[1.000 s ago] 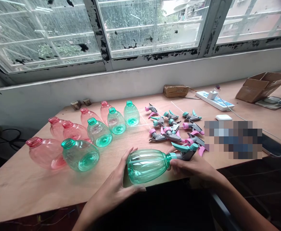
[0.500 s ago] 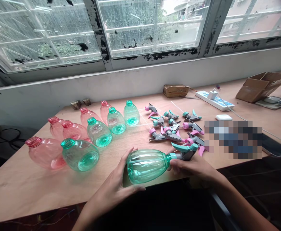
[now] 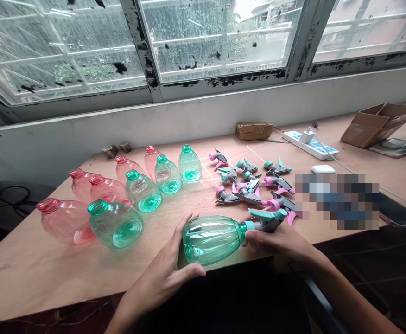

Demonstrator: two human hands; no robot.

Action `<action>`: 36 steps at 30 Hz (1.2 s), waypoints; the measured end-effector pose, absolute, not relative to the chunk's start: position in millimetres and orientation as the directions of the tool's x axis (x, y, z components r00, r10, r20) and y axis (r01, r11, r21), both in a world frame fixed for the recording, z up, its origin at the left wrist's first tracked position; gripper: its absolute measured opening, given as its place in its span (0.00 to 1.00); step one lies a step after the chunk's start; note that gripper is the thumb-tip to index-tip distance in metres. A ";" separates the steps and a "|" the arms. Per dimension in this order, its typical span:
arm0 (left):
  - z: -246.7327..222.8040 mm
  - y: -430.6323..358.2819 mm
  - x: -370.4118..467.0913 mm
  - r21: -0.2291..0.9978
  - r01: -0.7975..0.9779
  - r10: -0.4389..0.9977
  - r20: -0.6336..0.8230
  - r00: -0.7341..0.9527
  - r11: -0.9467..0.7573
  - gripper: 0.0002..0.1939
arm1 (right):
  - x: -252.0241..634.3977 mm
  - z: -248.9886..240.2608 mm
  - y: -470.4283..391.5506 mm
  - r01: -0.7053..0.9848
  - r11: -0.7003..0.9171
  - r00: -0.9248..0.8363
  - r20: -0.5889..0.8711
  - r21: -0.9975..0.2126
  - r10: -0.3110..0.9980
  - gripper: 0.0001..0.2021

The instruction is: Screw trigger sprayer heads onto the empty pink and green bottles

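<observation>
A translucent green plastic bottle with a ribbed, rounded body (image 3: 212,240) is held on its side over the near edge of the pale wooden counter (image 3: 25,273), its base to the left and its neck to the right. The left hand (image 3: 171,266) is opened wide and cups the base end, fingers along the far side and thumb along the near side. The right hand (image 3: 279,240) is closed around a grey trigger spray head with a teal lever and collar (image 3: 268,220), pinching near the collar, which sits at the bottle's mouth; how tightly it is fastened I cannot tell. To the left, 4 translucent green plastic bottles (image 3: 143,192) and 5 translucent red plastic bottles (image 3: 66,220) stand uncapped in rough rows. Just beyond the right hand, 9 grey trigger spray heads with pink or teal parts (image 3: 248,194) lie in a loose cluster, some with thin tubes pointing left. Farther right are a white power strip (image 3: 317,150), a small white rounded case (image 3: 323,170), a black phone (image 3: 396,208) and an open brown cardboard box (image 3: 364,130); the patch beside the phone is blurred out.
</observation>
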State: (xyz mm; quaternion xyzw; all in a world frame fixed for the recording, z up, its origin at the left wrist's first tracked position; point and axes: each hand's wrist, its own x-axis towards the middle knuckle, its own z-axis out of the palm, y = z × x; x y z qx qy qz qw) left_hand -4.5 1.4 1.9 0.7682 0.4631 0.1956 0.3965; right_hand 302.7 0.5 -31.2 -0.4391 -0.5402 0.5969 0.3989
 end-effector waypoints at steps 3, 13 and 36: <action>3.1 2.2 -3.8 0.795 0.558 0.871 -0.080 0.485 -0.238 0.48 | 302.3 -29.1 0.4 -0.011 -0.096 -0.305 -0.088 -0.995 0.948 0.17; -1.1 3.0 1.4 0.770 0.578 0.876 -0.052 0.480 -0.271 0.51 | 304.4 -29.0 -0.1 0.028 -0.067 -0.321 -0.073 -0.997 0.944 0.15; -0.1 3.2 -4.1 0.817 0.530 0.868 -0.076 0.491 -0.228 0.44 | 305.6 -31.5 1.2 0.019 -0.058 -0.353 -0.060 -0.998 0.934 0.14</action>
